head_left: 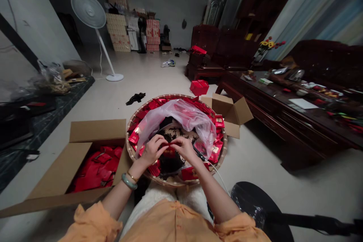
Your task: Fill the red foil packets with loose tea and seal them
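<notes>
My left hand [152, 150] and my right hand [184, 148] meet above a wide woven bamboo basket [173, 182], pinching a small red packet [169, 149] between their fingertips. The packet's shape is mostly hidden by my fingers. Below my hands lies a heap of dark loose tea leaves [169, 163]. Many red foil packets [215, 147] line the basket around it. A crumpled translucent plastic bag [176, 119] covers the far part of the basket, just beyond my hands. A thin white cord [217, 172] runs past my right forearm.
To the left stands an open cardboard box [85, 159] full of red packets. A smaller open carton [228, 111] sits behind the basket. A cluttered dark wooden table [279, 107] lines the right side. A round black stand base [255, 206] lies at lower right.
</notes>
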`<state>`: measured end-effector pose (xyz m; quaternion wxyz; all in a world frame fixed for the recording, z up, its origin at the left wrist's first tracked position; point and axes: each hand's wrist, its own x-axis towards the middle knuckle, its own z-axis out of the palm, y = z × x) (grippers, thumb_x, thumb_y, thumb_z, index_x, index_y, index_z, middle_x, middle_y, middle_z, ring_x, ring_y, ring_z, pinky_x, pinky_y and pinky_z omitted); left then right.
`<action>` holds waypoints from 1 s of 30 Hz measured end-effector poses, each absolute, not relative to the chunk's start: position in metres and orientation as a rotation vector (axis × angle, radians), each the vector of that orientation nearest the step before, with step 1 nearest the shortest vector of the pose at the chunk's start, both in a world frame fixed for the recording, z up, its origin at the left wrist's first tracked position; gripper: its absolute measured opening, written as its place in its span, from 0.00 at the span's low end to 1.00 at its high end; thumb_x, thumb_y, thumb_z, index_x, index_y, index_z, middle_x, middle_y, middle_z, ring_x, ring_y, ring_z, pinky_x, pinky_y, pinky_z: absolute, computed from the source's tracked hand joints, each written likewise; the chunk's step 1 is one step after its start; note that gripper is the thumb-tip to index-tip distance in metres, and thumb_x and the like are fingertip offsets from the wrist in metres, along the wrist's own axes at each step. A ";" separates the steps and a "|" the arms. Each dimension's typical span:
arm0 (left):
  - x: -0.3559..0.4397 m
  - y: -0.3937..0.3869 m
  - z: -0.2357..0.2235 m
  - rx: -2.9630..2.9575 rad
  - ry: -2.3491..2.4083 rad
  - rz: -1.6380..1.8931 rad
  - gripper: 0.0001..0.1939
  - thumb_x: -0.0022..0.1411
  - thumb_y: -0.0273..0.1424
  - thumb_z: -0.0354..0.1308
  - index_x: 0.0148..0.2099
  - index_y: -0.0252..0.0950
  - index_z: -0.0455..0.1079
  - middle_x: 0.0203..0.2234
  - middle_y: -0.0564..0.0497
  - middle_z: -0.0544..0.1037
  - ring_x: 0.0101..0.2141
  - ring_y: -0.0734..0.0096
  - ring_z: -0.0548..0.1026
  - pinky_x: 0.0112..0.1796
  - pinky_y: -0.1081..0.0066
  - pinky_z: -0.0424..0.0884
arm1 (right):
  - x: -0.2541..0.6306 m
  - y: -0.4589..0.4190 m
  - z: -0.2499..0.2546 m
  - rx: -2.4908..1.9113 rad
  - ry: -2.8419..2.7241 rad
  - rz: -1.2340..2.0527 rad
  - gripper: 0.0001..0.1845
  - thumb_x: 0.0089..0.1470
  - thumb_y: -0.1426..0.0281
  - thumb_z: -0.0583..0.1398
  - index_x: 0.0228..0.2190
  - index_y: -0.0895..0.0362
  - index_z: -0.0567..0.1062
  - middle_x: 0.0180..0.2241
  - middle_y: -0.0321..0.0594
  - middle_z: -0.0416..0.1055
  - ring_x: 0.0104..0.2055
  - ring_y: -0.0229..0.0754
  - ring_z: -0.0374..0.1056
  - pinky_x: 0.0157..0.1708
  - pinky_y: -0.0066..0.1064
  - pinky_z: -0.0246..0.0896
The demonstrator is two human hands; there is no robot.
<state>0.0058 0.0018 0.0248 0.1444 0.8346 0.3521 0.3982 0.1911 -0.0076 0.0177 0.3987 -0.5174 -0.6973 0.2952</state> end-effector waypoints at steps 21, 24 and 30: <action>0.015 0.012 0.012 1.537 1.015 0.769 0.26 0.43 0.34 0.65 0.46 0.33 0.67 0.39 0.48 0.77 0.38 0.65 0.74 0.39 0.67 0.70 | 0.194 0.006 0.011 -1.245 -1.433 1.106 0.12 0.42 0.62 0.63 0.26 0.59 0.78 0.23 0.36 0.73 0.24 0.36 0.66 0.25 0.26 0.60; 0.014 0.008 0.004 1.534 1.061 0.627 0.28 0.41 0.32 0.66 0.46 0.30 0.67 0.38 0.46 0.77 0.36 0.64 0.74 0.39 0.65 0.70 | 0.194 0.000 0.020 -1.211 -1.465 0.971 0.12 0.45 0.63 0.62 0.31 0.57 0.78 0.30 0.39 0.75 0.30 0.39 0.68 0.31 0.28 0.63; 0.013 0.007 -0.008 1.614 1.120 0.683 0.25 0.41 0.32 0.66 0.44 0.31 0.68 0.37 0.48 0.77 0.38 0.63 0.74 0.42 0.62 0.69 | 0.203 -0.007 0.046 -1.099 -1.766 0.817 0.12 0.55 0.67 0.54 0.34 0.55 0.77 0.36 0.41 0.73 0.40 0.40 0.67 0.42 0.31 0.61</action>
